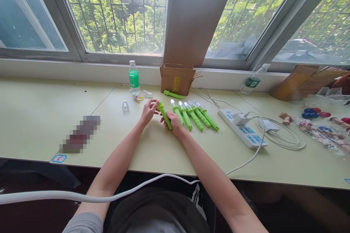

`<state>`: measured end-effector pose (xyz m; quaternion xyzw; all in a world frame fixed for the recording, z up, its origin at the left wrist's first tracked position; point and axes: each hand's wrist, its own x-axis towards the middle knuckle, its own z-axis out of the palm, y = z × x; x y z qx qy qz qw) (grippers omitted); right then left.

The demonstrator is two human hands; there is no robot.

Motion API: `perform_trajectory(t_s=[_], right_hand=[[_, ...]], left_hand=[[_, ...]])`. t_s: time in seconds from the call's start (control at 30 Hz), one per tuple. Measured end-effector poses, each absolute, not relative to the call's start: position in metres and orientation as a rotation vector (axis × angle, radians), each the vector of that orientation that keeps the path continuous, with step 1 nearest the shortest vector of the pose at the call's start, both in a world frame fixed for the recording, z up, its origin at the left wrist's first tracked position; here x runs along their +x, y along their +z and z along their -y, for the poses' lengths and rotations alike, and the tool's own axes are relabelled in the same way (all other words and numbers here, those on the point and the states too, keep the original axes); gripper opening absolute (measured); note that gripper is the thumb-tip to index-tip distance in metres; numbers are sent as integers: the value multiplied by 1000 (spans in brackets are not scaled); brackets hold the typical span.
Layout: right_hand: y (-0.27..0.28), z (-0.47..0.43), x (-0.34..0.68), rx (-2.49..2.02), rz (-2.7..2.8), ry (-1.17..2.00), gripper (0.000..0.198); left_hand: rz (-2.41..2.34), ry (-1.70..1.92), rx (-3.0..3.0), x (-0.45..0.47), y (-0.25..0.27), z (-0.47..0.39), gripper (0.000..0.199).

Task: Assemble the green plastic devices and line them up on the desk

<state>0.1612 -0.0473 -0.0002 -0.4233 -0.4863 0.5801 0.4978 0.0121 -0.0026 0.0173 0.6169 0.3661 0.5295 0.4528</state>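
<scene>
Green stick (pixel 165 115) | being held above the bench (pixel 153 153) | left hand (pixel 149 112) is pinching its wider end, right hand's (pixel 174 123) fingers are clamping its shaft | probably handling light, stiff; shaft offering best hold

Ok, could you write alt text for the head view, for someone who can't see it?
A person's right grip holds a green stick over a pale table, with the left grip at its wider end. To the right lie green sticks with clear tops, then a white power strip.
</scene>
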Motion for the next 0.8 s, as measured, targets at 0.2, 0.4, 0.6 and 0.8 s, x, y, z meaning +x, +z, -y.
perform_trajectory(t_s=[0.2,0.4,0.6,0.8], right_hand=[[1,48,161,-1037,1171,1410,35],[0,48,162,-1041,1179,1399,35],[0,48,162,-1036,1183,1396,34],[0,50,162,-1024,1177,1384,35]], left_hand=[[-1411,1527,1840,-7,1,-13,29],[-1940,1202,2051,-17,-14,-25,26],[-2159,831,2095,-15,-18,-33,52],[-2108,651,2183,-16,-17,-39,58]])
